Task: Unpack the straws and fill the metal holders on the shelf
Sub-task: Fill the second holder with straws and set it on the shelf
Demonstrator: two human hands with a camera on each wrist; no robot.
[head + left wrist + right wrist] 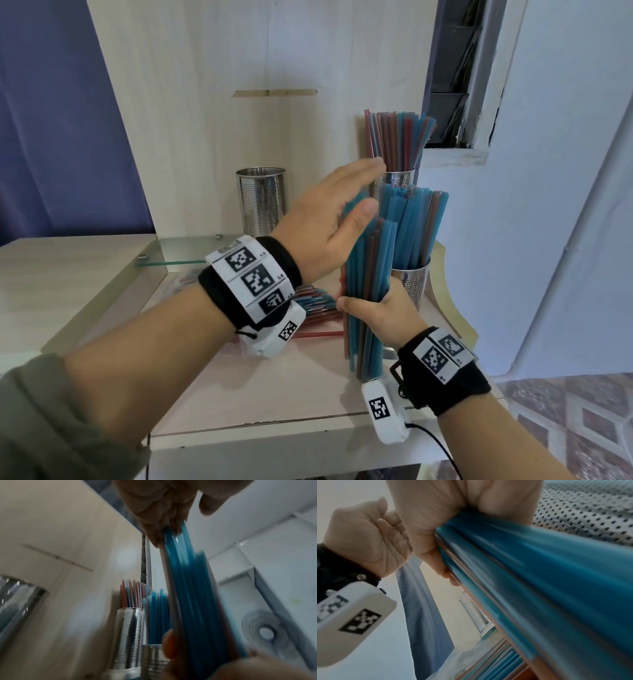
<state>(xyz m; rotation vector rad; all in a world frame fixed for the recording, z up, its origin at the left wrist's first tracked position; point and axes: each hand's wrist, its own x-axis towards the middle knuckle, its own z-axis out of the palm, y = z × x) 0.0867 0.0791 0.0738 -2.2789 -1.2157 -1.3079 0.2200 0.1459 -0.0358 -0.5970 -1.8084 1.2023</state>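
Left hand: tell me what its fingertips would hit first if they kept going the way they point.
Probably the rear holder full of red and blue straws; the left hand lies flat atop the held bundle, fingertips almost at its rim. Depth is unclear.

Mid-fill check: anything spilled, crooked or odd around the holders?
One thing: loose straws lie flat on the shelf behind the left wrist, outside any holder. The left holder is empty. The bundle in the right hand has uneven tops; the left hand lies flat against them.
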